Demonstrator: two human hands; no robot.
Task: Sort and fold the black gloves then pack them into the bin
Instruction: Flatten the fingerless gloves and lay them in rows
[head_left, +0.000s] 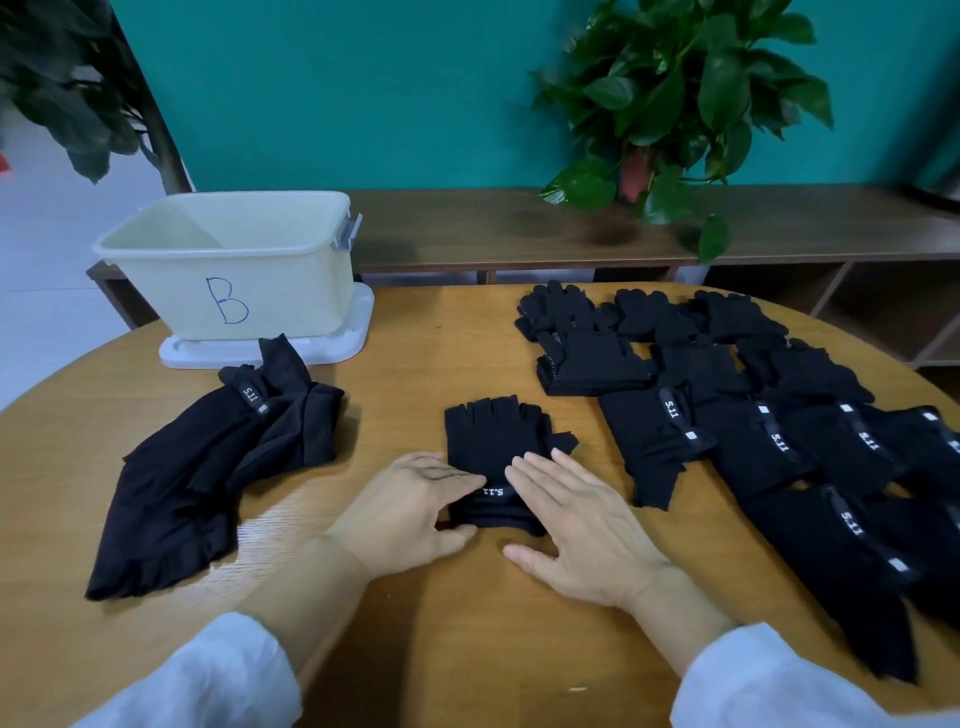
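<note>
So the fingerless glove (498, 457) sits mid-table near the front edge, long axis running front-to-back, with the left hand (410, 514) and right hand (576, 525) both flat, fingers spread on its cuff end, equally near for folding.

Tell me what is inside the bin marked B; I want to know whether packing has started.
The bin shows only bare pale inner walls near the top. Its front wall hides the bottom, so gloves lying low inside cannot be ruled out.

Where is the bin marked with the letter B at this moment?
In the head view, the bin stands at the far left of the round table, on its white lid, just behind the loose pile of black gloves.
</note>
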